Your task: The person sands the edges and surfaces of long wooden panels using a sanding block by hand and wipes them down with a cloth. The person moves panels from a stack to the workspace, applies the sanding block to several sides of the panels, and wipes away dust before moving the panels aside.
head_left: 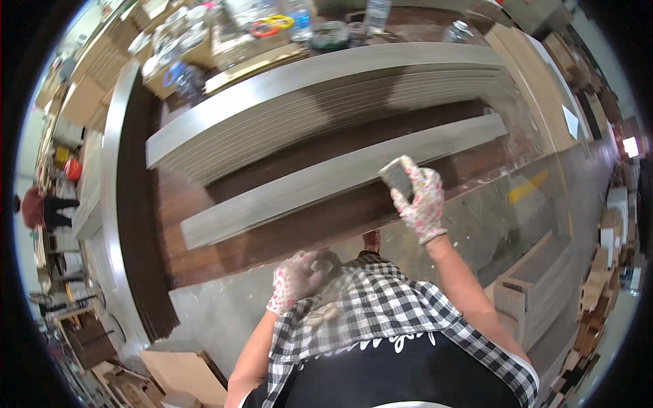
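Sanding seems in hand: the right hand (pixel 423 200) pinches a block (pixel 397 179) at the grey board's (pixel 340 169) near edge. Next calls for even pressure. The left hand's (pixel 294 279) grip I cannot tell.

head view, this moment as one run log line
right gloved hand: gripping grey rectangular block; left gloved hand: by black-and-white checked apron; long grey board: on brown tabletop

– What's beside the left hand (pixel 294 279)?
– 1 grey thing (pixel 330 264), too blurred to name.
– In the right hand (pixel 423 197)?
– Fingers (pixel 415 178) hide part of a grey block (pixel 396 178). Below both hands, the lower edge crops a black garment (pixel 401 374).
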### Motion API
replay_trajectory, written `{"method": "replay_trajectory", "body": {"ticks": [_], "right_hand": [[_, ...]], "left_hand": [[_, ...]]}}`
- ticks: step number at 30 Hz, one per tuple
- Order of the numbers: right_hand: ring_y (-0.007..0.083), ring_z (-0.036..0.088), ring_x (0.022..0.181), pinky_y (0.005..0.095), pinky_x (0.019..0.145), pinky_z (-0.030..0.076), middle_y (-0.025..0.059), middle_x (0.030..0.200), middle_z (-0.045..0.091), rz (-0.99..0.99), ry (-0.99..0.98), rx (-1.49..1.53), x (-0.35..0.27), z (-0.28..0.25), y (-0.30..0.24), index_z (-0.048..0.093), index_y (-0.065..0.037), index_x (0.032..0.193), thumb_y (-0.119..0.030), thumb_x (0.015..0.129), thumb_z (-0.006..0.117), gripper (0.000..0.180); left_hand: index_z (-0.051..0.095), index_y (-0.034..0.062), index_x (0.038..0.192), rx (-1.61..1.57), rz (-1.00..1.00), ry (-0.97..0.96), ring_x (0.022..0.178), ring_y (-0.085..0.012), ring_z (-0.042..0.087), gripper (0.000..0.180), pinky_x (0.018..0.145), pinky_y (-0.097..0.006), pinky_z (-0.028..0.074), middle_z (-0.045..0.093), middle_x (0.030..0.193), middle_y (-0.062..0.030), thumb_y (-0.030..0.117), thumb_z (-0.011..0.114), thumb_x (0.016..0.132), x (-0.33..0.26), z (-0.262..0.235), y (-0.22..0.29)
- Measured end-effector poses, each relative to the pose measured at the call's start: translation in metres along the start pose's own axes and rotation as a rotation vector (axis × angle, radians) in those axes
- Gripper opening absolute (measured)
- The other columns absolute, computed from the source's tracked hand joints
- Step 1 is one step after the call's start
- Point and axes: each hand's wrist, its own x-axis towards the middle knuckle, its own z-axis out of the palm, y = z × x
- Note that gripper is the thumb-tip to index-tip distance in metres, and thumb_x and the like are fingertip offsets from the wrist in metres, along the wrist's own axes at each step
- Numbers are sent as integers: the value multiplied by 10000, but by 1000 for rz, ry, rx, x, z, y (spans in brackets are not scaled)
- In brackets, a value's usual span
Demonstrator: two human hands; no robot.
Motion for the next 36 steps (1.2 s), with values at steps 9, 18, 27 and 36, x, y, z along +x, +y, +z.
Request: {"method": "replay_trajectory", "body": {"ticks": [9, 18, 27, 36], "right_hand": [[335, 562, 1042, 437, 960, 452, 155, 1122, 584, 329, 196, -144, 9, -59, 228, 540, -136, 1403, -185, 800, 747, 639], [196, 522, 1232, 337, 1084, 389, 105, 1375, 545, 363, 432, 829, 76, -46, 141, 530, 18, 1354, -63, 894, 685, 492], [198, 550, 1210, 337, 1080, 403, 101, 1345, 570, 274, 183, 950, 86, 11, 29, 506, 6, 1383, -71, 916, 653, 496], [190, 553, 1205, 333, 1056, 434, 111, 1344, 564, 275, 184, 1031, 94, -28, 83, 469, 26, 1402, -43, 930, 630, 504]], "left_hand": [[709, 85, 1092, -59, 61, -83, 908, -324, 681, 383, 812, -378, 539, 707, 992, -119, 135, 725, 712, 50, -20, 70], [688, 121, 1140, -1, 338, 708, 818, -288, 671, 455, 723, -392, 542, 680, 881, -83, 135, 822, 706, 79, -81, 110], [619, 258, 1292, 475, 101, 676, 1354, -344, 433, 753, 1158, -571, 271, 566, 1352, -57, 293, 843, 574, 81, -44, 59], [714, 47, 1060, 175, -382, 1044, 1004, -187, 664, 152, 927, -365, 525, 680, 1183, -84, 87, 637, 935, -50, -177, -70]]}}
